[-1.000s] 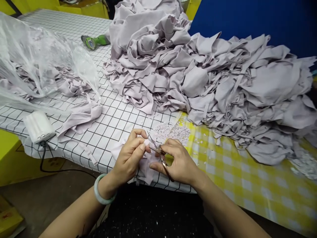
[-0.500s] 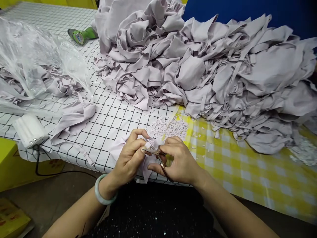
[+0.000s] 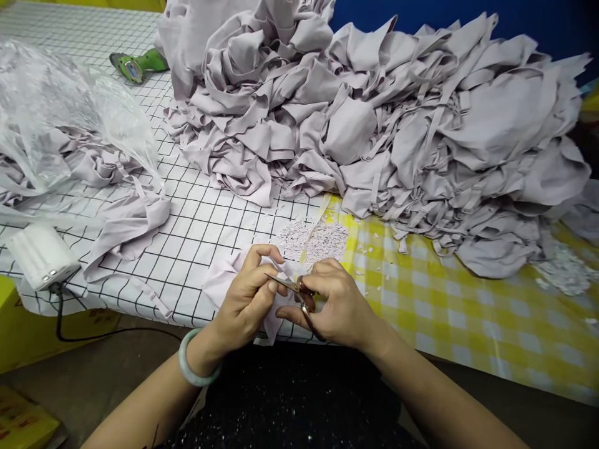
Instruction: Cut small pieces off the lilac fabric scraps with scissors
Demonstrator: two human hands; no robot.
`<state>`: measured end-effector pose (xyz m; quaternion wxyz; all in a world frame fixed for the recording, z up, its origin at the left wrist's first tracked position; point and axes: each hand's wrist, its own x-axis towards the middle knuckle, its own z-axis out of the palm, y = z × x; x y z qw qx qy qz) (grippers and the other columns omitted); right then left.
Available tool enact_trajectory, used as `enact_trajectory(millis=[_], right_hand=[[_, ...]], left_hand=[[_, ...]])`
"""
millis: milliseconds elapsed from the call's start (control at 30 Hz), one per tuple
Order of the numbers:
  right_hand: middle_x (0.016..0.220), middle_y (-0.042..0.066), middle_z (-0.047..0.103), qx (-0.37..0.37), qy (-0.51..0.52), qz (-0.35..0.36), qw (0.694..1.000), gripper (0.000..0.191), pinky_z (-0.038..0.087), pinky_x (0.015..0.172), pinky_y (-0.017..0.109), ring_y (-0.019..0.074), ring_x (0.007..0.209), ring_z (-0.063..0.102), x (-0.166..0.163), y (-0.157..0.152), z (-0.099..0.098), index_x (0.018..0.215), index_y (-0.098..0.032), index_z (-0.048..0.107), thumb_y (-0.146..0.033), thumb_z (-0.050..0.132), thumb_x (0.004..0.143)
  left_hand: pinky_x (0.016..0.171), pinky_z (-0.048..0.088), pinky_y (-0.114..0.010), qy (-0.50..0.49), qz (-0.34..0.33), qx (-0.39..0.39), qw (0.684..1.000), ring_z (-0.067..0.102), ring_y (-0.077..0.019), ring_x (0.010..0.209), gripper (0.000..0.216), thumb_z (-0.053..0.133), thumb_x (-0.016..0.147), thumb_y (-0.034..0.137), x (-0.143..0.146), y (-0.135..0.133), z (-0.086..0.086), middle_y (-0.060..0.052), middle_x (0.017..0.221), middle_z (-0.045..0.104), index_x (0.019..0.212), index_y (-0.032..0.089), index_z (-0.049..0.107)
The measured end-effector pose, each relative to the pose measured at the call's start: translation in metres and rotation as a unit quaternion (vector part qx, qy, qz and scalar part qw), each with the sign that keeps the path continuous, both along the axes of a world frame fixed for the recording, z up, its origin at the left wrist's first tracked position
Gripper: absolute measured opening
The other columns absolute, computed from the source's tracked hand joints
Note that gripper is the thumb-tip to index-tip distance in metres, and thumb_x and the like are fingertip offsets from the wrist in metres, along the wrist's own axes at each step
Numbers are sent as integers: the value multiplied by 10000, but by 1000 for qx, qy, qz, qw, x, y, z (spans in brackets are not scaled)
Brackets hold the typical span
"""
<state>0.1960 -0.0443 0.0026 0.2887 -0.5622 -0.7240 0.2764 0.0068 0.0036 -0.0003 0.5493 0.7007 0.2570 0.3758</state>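
My left hand point(image 3: 248, 299) pinches a pale lilac garment point(image 3: 219, 279), which spreads out behind and below the fingers at the table's near edge. In my right hand point(image 3: 334, 299) are small bronze-coloured scissors point(image 3: 306, 312), thumb and fingers at the handle loops. Their blades point left and lie across the left fingertips, over the held fabric. Whether the blades are touching the cloth, I cannot tell. Just beyond both hands is a scatter of tiny cut fabric bits point(image 3: 322, 240).
A large heap of lilac garments point(image 3: 350, 131) fills the back and right. To the left are a clear plastic bag point(image 3: 60, 93) over more garments, a loose garment point(image 3: 133, 218), a white box with a black cable point(image 3: 43, 254) and a green tool point(image 3: 140, 64). White scraps point(image 3: 568, 269) lie far right.
The whole scene has shifted a little left in view. The scissor blades now reach slightly further left across the left fingertips. Both hands keep their holds.
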Motion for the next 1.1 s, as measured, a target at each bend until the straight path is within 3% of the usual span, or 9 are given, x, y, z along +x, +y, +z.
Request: enact_trajectory(millis=[333, 633, 700, 767, 900, 1000, 1100], right_hand=[[507, -29, 454, 36, -32, -89, 995, 562, 344, 645, 286, 115, 530, 428, 19, -21, -16, 524, -184, 552, -635, 714, 817], [499, -18, 472, -32, -18, -201, 979, 562, 364, 564, 279, 128, 508, 455, 45, -48, -37, 512, -199, 541, -641, 716, 812], [578, 1, 552, -45, 16, -226, 973, 489, 407, 564, 287, 151, 551, 509, 52, -52, -37, 637, -207, 599, -653, 720, 797], [753, 41, 637, -31, 42, -240, 969, 460, 481, 629, 325, 196, 671, 587, 57, -54, -36, 847, -215, 621, -657, 728, 783], [1178, 135, 637, 16, 71, -167, 983, 489, 523, 904, 464, 306, 1081, 630, 41, -49, -35, 1108, -238, 494, -514, 766, 810], [1299, 164, 591, 28, 77, -41, 996, 395, 512, 960, 487, 331, 1206, 581, 0, -36, -39, 1099, -236, 470, -294, 749, 825], [1069, 126, 660, 44, 45, 66, 996, 278, 531, 820, 416, 300, 1024, 608, -46, -19, -49, 969, -220, 511, -80, 649, 772]], left_hand=[[933, 423, -399, 28, -53, 41, 997, 447, -246, 1113, 263, 412, 1050, 263, 27, 6, -2, -70, 887, 528, 860, 205, 584], [934, 463, -372, 60, -108, 20, 992, 489, -232, 1094, 272, 404, 1030, 232, 62, 5, -14, -90, 1015, 505, 819, 185, 569], [924, 463, -373, 67, -101, -2, 993, 511, -229, 1063, 264, 428, 1015, 229, 49, 9, -10, -95, 1068, 516, 815, 182, 594], [847, 473, -357, 57, -62, -27, 996, 534, -222, 986, 259, 467, 992, 232, 18, 18, 0, -94, 1087, 534, 787, 186, 617], [734, 450, -338, 42, 153, 2, 987, 531, -222, 905, 275, 478, 953, 211, -71, 34, 17, -76, 975, 572, 705, 197, 597], [897, 452, -393, 200, 246, 82, 945, 541, -257, 1041, 262, 495, 956, 243, -118, 31, 7, -75, 1027, 584, 733, 193, 622], [1032, 418, -484, 348, 206, 121, 907, 534, -295, 1167, 153, 557, 939, 294, -128, 18, -19, -98, 1204, 588, 968, 196, 670]])
